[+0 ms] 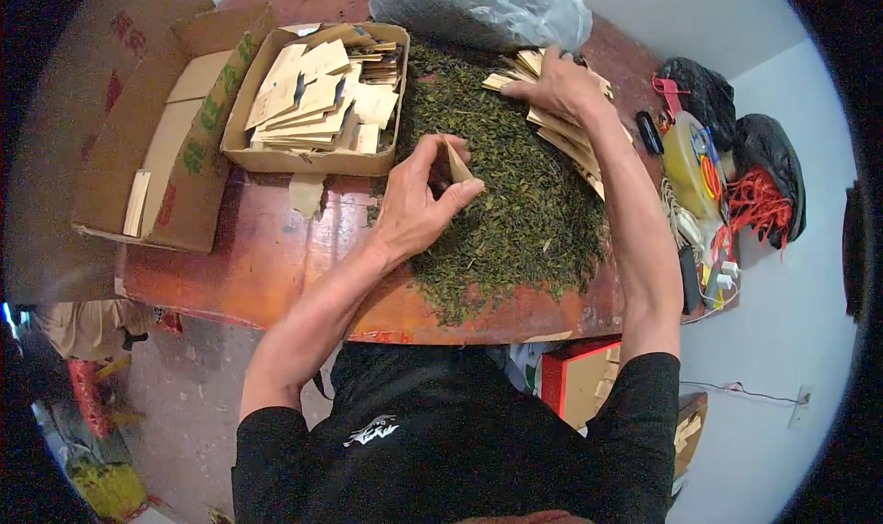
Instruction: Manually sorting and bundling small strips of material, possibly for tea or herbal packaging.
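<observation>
My left hand [421,196] holds a small tan paper packet [455,162] between thumb and fingers, above the left side of a spread heap of dried green leaves [503,227]. My right hand [562,86] rests on a row of overlapping tan paper packets [569,144] along the heap's upper right; whether its fingers grip one is not clear. Left of the heap, a cardboard box [310,163] holds many similar packets [303,96], stacked and leaning. A clear plastic bag [483,6] with dark contents lies behind the leaves.
A larger open carton [186,213] stands at the left with a few packets inside. Black plastic bags [700,99], red strips [759,200], a yellowish container [683,158], cords and white plugs crowd the table's right end. The front edge of the reddish wooden table [276,282] runs before me.
</observation>
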The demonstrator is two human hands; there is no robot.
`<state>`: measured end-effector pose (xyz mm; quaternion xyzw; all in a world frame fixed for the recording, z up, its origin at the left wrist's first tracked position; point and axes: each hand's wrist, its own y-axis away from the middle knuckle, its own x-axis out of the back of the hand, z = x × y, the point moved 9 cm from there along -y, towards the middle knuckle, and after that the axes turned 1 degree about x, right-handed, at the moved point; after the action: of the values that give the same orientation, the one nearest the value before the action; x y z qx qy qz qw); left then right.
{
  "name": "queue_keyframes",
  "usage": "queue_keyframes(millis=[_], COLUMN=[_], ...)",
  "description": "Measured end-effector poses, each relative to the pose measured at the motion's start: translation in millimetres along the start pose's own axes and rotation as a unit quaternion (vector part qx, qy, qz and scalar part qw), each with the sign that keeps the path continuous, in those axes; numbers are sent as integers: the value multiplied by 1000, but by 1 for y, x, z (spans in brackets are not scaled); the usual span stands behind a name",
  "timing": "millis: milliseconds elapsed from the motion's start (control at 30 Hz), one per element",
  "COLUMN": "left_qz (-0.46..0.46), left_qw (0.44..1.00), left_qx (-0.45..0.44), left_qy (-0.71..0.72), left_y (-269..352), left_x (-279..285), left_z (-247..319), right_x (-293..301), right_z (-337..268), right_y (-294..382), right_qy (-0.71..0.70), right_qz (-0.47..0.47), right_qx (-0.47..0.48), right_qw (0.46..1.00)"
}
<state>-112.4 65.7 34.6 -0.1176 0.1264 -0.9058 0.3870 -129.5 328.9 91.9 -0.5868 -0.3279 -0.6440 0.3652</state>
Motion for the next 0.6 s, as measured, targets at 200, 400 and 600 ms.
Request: queue_keyframes(millis=[200,400,600], left_qz=[3,4,6], left_qw=[1000,1000,1000], left_qx=[-4,-3,-4], left_qy=[4,-2,-4], left_y=[0,0,0], left_x=[-1,0,-1], left_z=[0,1,-2], right_x=[-26,-23,-20], right_z=[5,0,-10], right_y=[-11,-11,-7], right_qy=[-10,-29,-19], right_qz=[-65,-103,-94], right_qx=[25,43,66], right_qw=[998,993,993])
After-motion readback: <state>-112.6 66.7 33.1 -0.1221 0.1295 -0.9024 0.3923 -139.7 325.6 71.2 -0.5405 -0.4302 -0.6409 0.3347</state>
